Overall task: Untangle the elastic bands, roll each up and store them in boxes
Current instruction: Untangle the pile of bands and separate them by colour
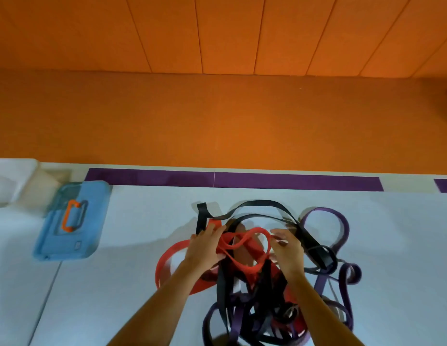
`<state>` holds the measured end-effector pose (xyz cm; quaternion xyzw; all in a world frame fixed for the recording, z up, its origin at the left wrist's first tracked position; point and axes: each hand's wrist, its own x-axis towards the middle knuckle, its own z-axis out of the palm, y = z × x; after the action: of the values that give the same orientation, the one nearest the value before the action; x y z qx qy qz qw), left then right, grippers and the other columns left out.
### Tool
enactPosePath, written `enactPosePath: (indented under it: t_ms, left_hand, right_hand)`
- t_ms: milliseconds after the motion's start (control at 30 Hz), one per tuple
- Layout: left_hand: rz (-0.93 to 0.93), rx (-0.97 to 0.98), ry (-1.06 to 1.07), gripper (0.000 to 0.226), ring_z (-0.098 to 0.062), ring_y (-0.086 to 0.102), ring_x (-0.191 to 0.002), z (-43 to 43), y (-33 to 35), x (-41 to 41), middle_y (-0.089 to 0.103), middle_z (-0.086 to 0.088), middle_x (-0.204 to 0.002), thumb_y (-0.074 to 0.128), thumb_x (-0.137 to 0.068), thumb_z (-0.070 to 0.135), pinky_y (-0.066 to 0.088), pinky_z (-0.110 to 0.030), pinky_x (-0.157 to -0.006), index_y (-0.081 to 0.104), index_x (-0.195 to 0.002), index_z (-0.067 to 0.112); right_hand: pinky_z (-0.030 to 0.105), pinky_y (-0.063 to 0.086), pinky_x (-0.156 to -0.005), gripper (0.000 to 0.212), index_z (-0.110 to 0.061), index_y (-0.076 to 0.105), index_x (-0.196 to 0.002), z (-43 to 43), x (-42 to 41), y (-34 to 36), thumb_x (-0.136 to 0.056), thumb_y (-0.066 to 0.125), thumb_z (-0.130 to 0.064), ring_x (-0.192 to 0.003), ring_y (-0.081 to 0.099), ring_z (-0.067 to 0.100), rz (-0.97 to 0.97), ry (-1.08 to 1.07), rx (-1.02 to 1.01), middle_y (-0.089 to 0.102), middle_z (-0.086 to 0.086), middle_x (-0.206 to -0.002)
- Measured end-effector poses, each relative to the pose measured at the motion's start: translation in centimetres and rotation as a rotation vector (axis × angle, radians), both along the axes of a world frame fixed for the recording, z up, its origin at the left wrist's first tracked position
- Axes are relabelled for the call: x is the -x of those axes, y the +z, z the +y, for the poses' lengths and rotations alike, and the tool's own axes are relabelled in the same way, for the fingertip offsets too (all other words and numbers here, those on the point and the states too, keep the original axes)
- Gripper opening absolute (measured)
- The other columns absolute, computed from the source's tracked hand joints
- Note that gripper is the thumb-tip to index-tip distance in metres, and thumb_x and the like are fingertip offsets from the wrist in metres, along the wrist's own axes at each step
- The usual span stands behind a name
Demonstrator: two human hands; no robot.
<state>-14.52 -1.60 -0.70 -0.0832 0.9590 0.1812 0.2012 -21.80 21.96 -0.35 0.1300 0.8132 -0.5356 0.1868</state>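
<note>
Blue box (70, 221) lay well left. Flat black bands (257, 203) and purple bands (343, 224) crossed the looped red band (254, 229); left hand (205, 248) gripped it, right hand (289, 253) pinched it.

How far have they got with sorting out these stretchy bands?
Barely begun. Done: nothing; no band is rolled and the blue box lies closed at the side. In hand: the left hand and right hand grip a thin red band above the heap. Left: black bands, purple bands and a wide red band lie tangled, all unrolled and unboxed.
</note>
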Motion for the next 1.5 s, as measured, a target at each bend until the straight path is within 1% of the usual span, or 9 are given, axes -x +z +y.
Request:
enactPosePath:
  t_ms: [167,333,567,700,867,967,1167,1300,1500]
  left_hand:
    - [0.092,-0.011,0.188,0.04,-0.02,0.071,-0.11,1.7,-0.2,0.5,0.049,0.0,-0.143,0.075,-0.098,0.027,0.058,-0.037,-0.103,0.059,-0.134,0.027]
    - [0.144,0.088,0.264,0.055,-0.019,0.068,-0.115,2.9,-0.5,-0.8,0.054,0.004,-0.137,0.072,-0.095,0.051,0.045,-0.043,-0.113,0.051,-0.144,0.034]
    - [0.25,-0.015,0.317,0.049,-0.02,0.061,-0.126,2.4,0.7,-1.7,0.05,0.002,-0.148,0.075,-0.096,0.04,0.046,-0.042,-0.111,0.057,-0.141,0.03]
    - [0.3,-0.018,0.329,0.054,-0.024,0.06,-0.128,0.7,2.1,-2.8,0.048,0.001,-0.15,0.08,-0.093,0.034,0.046,-0.04,-0.106,0.055,-0.141,0.028]
    - [0.466,-0.178,0.45,0.034,-0.029,0.07,-0.115,-2.9,4.5,-5.2,0.053,-0.005,-0.147,0.071,-0.101,0.023,0.058,-0.046,-0.101,0.063,-0.133,0.017]
    - [0.536,-0.279,0.446,0.027,-0.025,0.068,-0.113,-4.7,5.4,-7.0,0.056,-0.003,-0.14,0.07,-0.1,0.013,0.06,-0.041,-0.097,0.065,-0.127,0.015]
    - [0.672,-0.417,0.455,0.023,-0.007,0.061,-0.104,-6.4,6.1,-8.8,0.059,0.006,-0.123,0.066,-0.098,0.006,0.058,-0.024,-0.09,0.063,-0.117,0.019]
    - [0.707,-0.426,0.539,0.023,-0.004,0.059,-0.101,-8.0,6.4,-8.7,0.06,0.006,-0.117,0.068,-0.096,0.006,0.048,-0.007,-0.084,0.062,-0.113,0.021]
    - [0.586,-0.454,0.732,0.027,-0.007,0.057,-0.097,-8.9,5.4,-9.1,0.057,0.006,-0.12,0.073,-0.094,0.016,0.049,-0.023,-0.086,0.06,-0.113,0.031]
  right_hand:
    - [0.038,0.066,-0.077,0.019,-0.021,0.076,-0.105,0.6,1.6,-0.7,-0.102,0.064,-0.007,-0.098,0.073,0.015,-0.046,0.103,0.161,0.075,-0.01,-0.111]
    - [0.033,0.059,-0.09,0.012,-0.02,0.076,-0.11,0.8,2.8,-1.8,-0.103,0.066,-0.017,-0.108,0.07,0.016,-0.032,0.182,0.156,0.075,-0.005,-0.115]
    - [0.039,0.065,-0.087,0.024,-0.02,0.069,-0.118,0.8,1.7,-2.4,-0.104,0.06,-0.004,-0.097,0.078,0.014,-0.139,0.059,0.333,0.079,0.0,-0.107]
    - [0.018,0.049,-0.08,0.025,-0.027,0.061,-0.131,1.0,0.2,-2.3,-0.106,0.058,-0.029,-0.095,0.068,0.001,0.037,0.342,-0.143,0.068,0.002,-0.131]
    - [0.049,0.051,-0.101,0.063,-0.03,0.04,-0.15,1.1,-3.6,-1.3,-0.098,0.058,-0.063,-0.128,0.061,0.03,0.036,0.775,-0.555,0.058,0.003,-0.141]
    - [0.054,0.044,-0.113,0.07,-0.035,0.037,-0.151,1.3,-5.8,-0.3,-0.091,0.071,-0.051,-0.134,0.057,0.033,0.061,0.749,-0.694,0.055,0.004,-0.144]
    - [0.047,0.051,-0.097,0.032,-0.029,0.054,-0.123,2.0,-8.4,1.8,-0.096,0.066,-0.041,-0.112,0.067,0.031,0.223,0.634,-0.816,0.064,-0.001,-0.119]
    - [0.053,0.045,-0.105,0.046,-0.02,0.056,-0.128,3.1,-9.0,2.5,-0.087,0.076,-0.024,-0.128,0.054,0.035,0.218,0.436,-0.91,0.058,0.006,-0.132]
    - [0.058,0.029,-0.121,0.057,-0.027,0.044,-0.148,2.3,-7.9,2.6,-0.097,0.066,-0.04,-0.15,0.028,0.029,0.139,0.6,-1.031,0.039,0.003,-0.155]
